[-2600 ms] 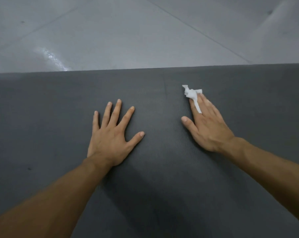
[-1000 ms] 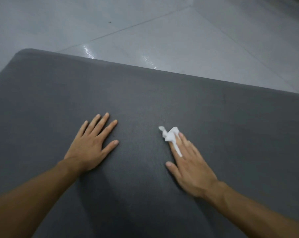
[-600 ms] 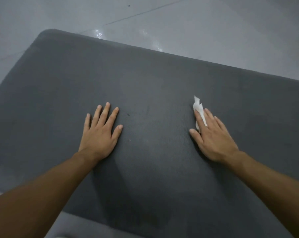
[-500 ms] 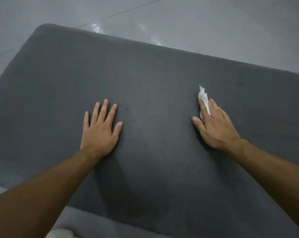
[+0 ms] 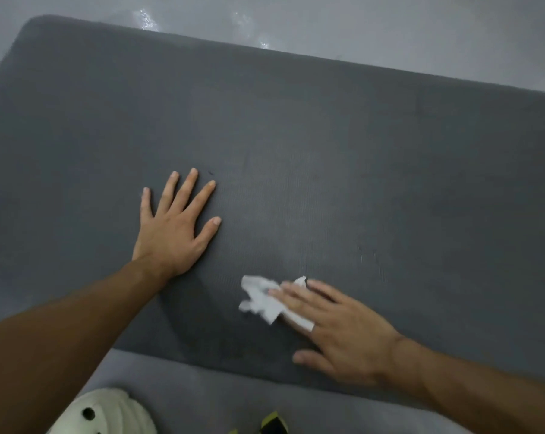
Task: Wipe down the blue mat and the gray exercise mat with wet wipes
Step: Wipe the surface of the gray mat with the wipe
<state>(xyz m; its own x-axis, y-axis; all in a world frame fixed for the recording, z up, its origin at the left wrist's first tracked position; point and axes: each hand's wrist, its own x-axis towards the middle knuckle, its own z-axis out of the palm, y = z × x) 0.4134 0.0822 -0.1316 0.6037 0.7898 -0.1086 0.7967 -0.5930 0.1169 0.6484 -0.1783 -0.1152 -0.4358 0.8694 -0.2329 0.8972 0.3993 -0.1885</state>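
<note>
A dark gray mat [image 5: 327,136] lies flat on a glossy gray floor [image 5: 374,23] and fills most of the view. Its rounded corner sits toward 10 o'clock and its far edge slopes down toward 3 o'clock.

The left hand [image 5: 174,233] lies palm down on the mat, just to the 9 o'clock side of the middle of the view. Its fingers are straight and spread, pointing toward 12 to 1 o'clock, and the thumb is splayed out toward 3 o'clock. It holds nothing and only rests on the mat.

The right hand [image 5: 337,333] is at about 5 o'clock, close to the mat's near edge, also palm down. Its fingers are straight and close together, pointing toward 10 o'clock, and the thumb stands apart on the 7 o'clock side. Under its fingertips is a crumpled white wet wipe [image 5: 265,300], pressed against the mat. The wipe bunches out past the fingertips toward 9 o'clock. One strip of it crosses over the top of the forefinger and slips in between the fingers. This hand and the wipe are slightly blurred, so I cannot tell how firmly the fingers pinch that strip.

Along the mat's near edge, at 6 o'clock, runs a paler gray-blue surface [image 5: 202,399]. On it, at 7 o'clock, lies a white rounded thing with dark holes [image 5: 108,415], and a small yellow and black thing [image 5: 274,422] is cut off at the bottom edge.
</note>
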